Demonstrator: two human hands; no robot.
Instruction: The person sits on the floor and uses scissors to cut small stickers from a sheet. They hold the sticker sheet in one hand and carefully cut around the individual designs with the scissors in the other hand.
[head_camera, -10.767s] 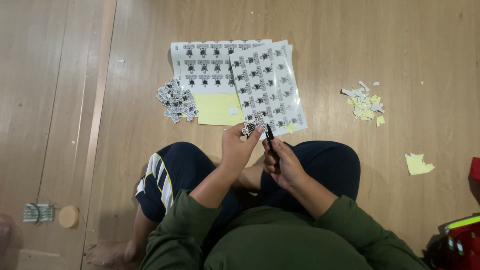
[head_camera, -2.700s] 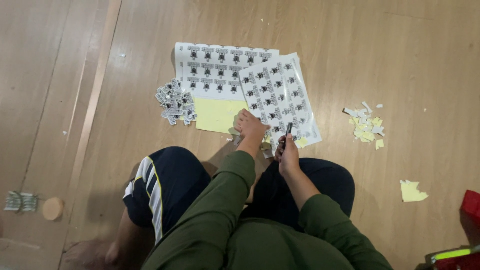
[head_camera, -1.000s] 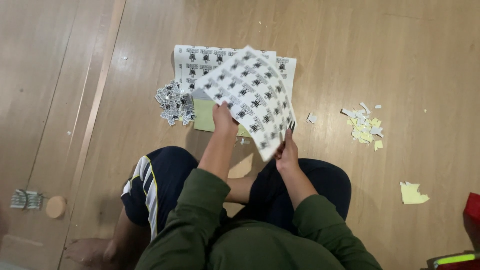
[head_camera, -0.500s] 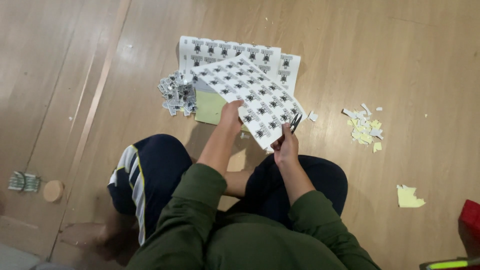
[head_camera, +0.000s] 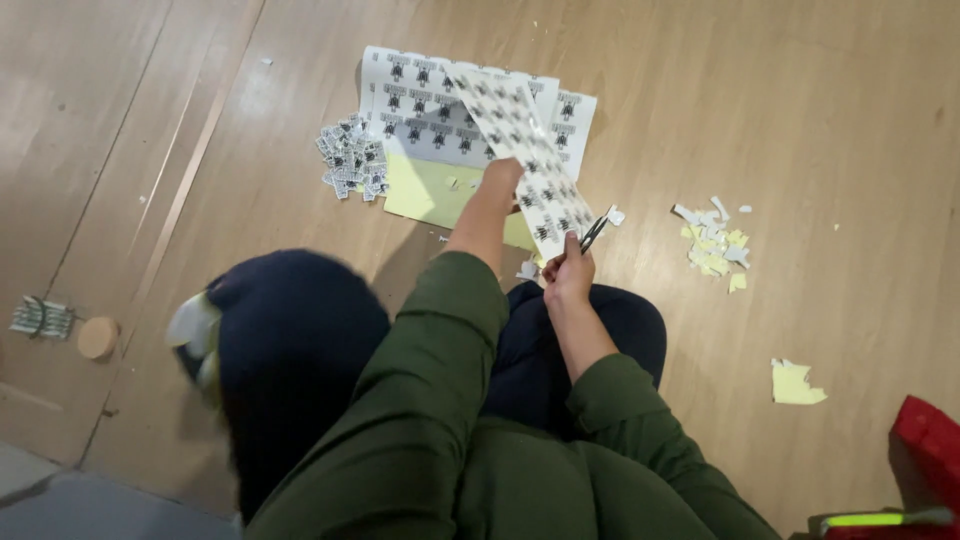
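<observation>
I sit on a wooden floor. My left hand (head_camera: 503, 176) holds up a white sheet printed with rows of small black figures (head_camera: 520, 150), tilted almost edge-on to me. At the sheet's lower right corner my right hand (head_camera: 568, 275) grips small dark scissors (head_camera: 594, 232). A flat sheet of the same print (head_camera: 420, 100) lies on the floor beyond, over a yellow sheet (head_camera: 430, 192). To the left of those is a pile of cut-out printed pieces (head_camera: 352, 160).
Yellow and white paper scraps (head_camera: 715, 240) lie to the right, with one larger yellow scrap (head_camera: 797, 383) nearer me. A round wooden disc (head_camera: 98, 337) and a small ribbed object (head_camera: 42, 318) are at far left. A red thing (head_camera: 925, 455) sits at the lower right corner.
The sheet in my left hand has swung from lying broad toward me to standing nearly edge-on. My right hand with the scissors stays at its lower corner. The view has shifted slightly.
</observation>
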